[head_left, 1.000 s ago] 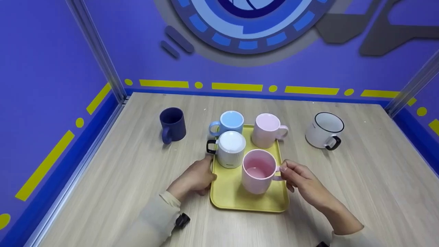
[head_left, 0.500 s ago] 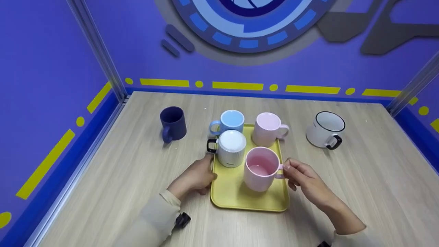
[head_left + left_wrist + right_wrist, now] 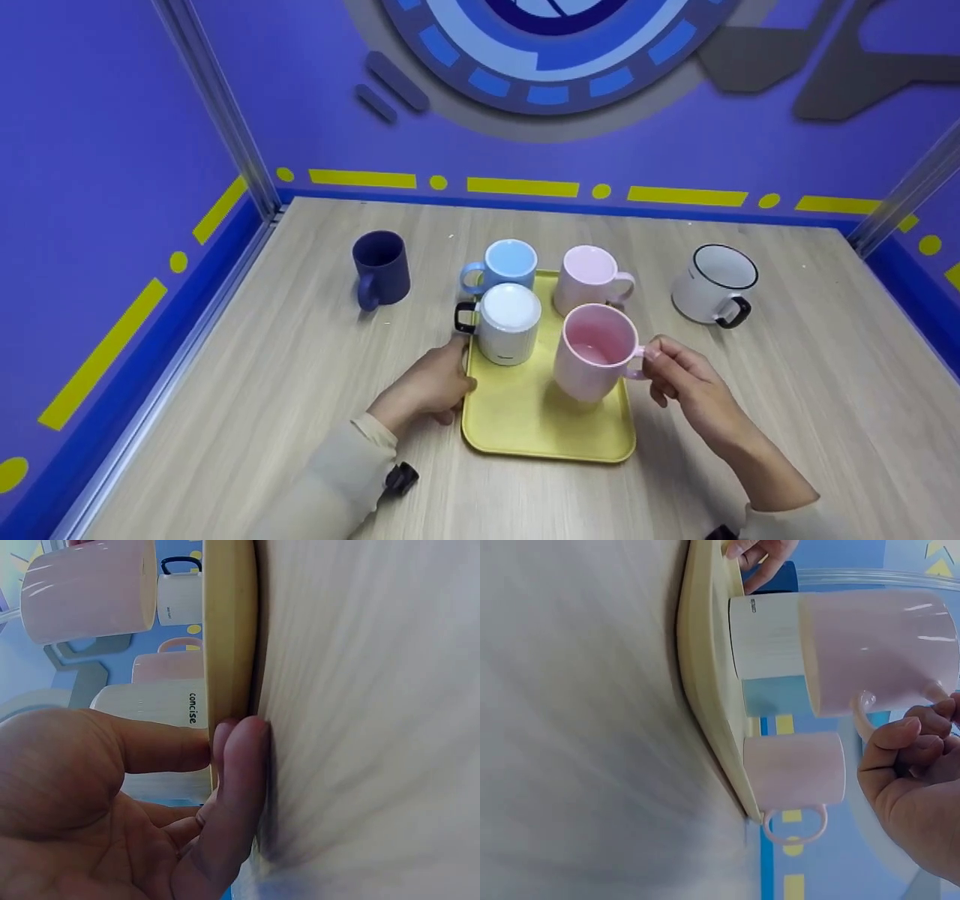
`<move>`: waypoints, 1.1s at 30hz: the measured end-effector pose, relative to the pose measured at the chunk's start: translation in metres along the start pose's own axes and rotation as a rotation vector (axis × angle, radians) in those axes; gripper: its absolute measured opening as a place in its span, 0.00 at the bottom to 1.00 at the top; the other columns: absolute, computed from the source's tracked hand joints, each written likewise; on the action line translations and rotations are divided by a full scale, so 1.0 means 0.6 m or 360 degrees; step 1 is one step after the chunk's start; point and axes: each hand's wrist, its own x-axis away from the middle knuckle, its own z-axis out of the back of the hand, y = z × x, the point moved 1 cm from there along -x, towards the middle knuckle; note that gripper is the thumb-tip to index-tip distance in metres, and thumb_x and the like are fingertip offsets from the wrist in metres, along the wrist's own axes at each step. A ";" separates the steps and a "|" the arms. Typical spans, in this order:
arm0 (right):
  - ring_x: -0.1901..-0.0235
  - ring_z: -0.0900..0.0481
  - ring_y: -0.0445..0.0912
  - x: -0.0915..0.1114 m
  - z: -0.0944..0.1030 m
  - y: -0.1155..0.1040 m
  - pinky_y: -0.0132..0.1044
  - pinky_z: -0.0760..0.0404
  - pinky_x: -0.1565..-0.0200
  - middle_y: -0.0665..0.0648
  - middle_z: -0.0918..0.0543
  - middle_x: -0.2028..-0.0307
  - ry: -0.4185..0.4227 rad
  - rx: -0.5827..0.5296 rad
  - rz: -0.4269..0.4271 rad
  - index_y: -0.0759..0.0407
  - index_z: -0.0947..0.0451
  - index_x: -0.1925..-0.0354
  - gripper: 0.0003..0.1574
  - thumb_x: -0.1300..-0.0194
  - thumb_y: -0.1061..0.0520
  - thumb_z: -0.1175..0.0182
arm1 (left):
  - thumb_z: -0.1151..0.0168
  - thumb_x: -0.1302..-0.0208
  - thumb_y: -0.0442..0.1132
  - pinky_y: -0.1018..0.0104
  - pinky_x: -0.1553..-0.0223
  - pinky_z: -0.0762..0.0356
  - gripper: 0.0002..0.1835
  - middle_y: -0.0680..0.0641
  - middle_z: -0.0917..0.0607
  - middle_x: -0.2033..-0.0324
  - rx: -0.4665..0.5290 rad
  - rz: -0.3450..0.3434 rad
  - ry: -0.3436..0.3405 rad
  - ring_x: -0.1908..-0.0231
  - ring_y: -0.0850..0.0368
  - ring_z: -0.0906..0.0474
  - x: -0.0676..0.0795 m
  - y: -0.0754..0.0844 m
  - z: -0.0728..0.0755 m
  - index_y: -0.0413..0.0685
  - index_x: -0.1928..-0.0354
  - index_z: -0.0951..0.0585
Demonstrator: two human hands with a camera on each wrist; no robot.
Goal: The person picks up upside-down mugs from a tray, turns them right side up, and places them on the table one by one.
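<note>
The glossy pink mug (image 3: 589, 375) has its curved handle (image 3: 862, 718) pinched in right fingers (image 3: 896, 736); left fingers (image 3: 244, 761) grip the tray (image 3: 551, 436).

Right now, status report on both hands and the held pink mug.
Left hand gripping tray edge. Right hand holding pink mug by handle, clear of tray. Possible obstacle: other pink mug just beyond.
</note>
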 end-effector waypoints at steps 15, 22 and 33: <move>0.74 0.33 0.41 0.001 0.050 0.024 0.33 0.17 0.68 0.51 0.30 0.72 0.0423 -0.0058 -0.0121 0.70 0.33 0.62 0.20 0.17 0.54 0.51 | 0.44 0.32 0.30 0.63 0.85 0.19 0.35 0.44 0.23 0.68 -0.0002 -0.0015 -0.0009 0.86 0.57 0.23 0.000 0.000 0.001 0.41 0.24 0.41; 0.72 0.33 0.40 -0.005 0.074 0.040 0.33 0.13 0.62 0.49 0.30 0.69 0.0510 -0.0094 -0.0177 0.57 0.28 0.59 0.15 0.17 0.49 0.52 | 0.44 0.31 0.30 0.63 0.85 0.19 0.33 0.44 0.23 0.68 -0.0013 -0.0015 -0.0008 0.86 0.57 0.23 -0.001 0.000 0.000 0.40 0.26 0.40; 0.66 0.25 0.39 -0.029 0.099 0.059 0.30 0.13 0.56 0.48 0.29 0.64 0.0554 -0.0038 -0.0314 0.56 0.32 0.54 0.13 0.16 0.49 0.55 | 0.42 0.32 0.30 0.62 0.86 0.19 0.35 0.43 0.23 0.69 -0.0002 0.0006 0.0005 0.85 0.56 0.23 0.001 0.001 0.000 0.40 0.24 0.41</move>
